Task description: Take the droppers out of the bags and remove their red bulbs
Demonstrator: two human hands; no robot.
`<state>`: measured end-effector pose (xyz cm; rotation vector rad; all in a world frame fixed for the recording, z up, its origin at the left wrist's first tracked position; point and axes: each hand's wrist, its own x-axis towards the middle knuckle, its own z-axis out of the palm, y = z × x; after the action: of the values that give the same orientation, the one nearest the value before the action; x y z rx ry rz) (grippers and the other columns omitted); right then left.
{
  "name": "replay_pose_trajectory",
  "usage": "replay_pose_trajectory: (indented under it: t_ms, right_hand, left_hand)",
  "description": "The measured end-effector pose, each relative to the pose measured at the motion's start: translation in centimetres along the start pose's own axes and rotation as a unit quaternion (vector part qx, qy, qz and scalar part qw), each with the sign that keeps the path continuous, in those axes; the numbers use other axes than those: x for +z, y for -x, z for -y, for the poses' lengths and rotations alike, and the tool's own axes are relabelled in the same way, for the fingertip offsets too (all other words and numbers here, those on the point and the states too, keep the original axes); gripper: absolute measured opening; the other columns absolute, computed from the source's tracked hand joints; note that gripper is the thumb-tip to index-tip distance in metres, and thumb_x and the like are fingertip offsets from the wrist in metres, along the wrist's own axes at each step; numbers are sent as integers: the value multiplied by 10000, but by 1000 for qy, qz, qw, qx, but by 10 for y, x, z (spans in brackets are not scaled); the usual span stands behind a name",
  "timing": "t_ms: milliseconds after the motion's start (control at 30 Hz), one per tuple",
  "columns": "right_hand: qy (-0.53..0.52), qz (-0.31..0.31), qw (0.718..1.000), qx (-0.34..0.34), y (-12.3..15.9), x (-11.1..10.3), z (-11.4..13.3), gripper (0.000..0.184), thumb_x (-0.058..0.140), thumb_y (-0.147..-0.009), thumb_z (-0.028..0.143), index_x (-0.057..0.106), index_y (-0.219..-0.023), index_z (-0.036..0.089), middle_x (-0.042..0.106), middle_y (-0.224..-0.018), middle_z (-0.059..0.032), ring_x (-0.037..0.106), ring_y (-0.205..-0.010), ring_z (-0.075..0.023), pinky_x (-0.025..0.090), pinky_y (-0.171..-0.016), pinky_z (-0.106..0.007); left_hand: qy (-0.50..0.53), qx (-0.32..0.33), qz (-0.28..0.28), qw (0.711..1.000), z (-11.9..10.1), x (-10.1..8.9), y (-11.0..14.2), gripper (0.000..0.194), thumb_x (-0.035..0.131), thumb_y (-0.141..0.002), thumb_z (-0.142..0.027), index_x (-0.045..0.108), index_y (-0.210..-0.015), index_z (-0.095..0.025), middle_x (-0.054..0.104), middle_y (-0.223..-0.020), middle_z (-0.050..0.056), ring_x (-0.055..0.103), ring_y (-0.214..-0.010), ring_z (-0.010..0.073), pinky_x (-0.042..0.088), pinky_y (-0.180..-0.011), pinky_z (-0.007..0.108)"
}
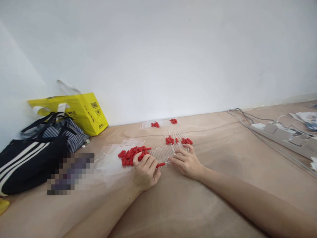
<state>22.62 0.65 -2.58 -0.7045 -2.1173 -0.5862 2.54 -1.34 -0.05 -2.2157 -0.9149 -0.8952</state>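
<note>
My left hand (145, 171) is curled, pinching a red cap (160, 164) at the near end of a row of clear thin tubes (165, 152) lying side by side on the tan surface. My right hand (187, 162) rests with its fingers pressed on the right part of that row. A pile of loose red caps (131, 154) lies just left of my left hand on a clear plastic bag (111, 158). Beyond the row, several tubes with red caps (178, 140) lie fanned out.
A yellow bag (79, 110), a striped tote (56, 134) and a black bag with white stripes (27, 165) sit at the left by the wall. Two clear bags with red caps (163, 123) lie near the wall. A white power strip (284, 134) with cables sits at the right.
</note>
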Motion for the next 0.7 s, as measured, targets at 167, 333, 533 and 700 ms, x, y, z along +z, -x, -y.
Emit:
replay_pose_trajectory:
  t_ms: [167,333,533,700]
  right_hand:
    - [7,-6,1000,1,4,1,0,141,455,-833,161,591,-807,190,599,-591,34,535,-719,-100,187,-935,-380]
    - [1,2,1000,-7,5,4,3,144,469,-817,132,581,-894,178,668,-730,5,564,-844,-122,145,-985,-416]
    - [-17,4,1000,-17,4,5,3,168,453,-824,120,578,-897,205,687,-724,19,545,-995,-135,50,-1025,-465]
    - [-17,13,1000,-23,4,0,3,134,466,-820,135,579,-832,208,676,-668,35,518,-1054,-136,21,-1032,-479]
  left_hand:
    - [44,9,-1,999,0,9,2,105,509,-781,-240,602,-812,-201,676,-813,1,581,-844,190,147,-969,490]
    - [78,32,-11,996,2,19,3,161,470,-831,-174,596,-925,-206,677,-937,1,571,-967,187,67,-1011,506]
    - [69,48,-24,996,0,18,2,179,439,-846,-153,615,-867,-182,679,-932,17,575,-981,179,71,-1025,515]
    - [64,69,-21,995,1,13,1,169,466,-842,-188,623,-780,-206,689,-886,-26,577,-978,178,40,-1027,533]
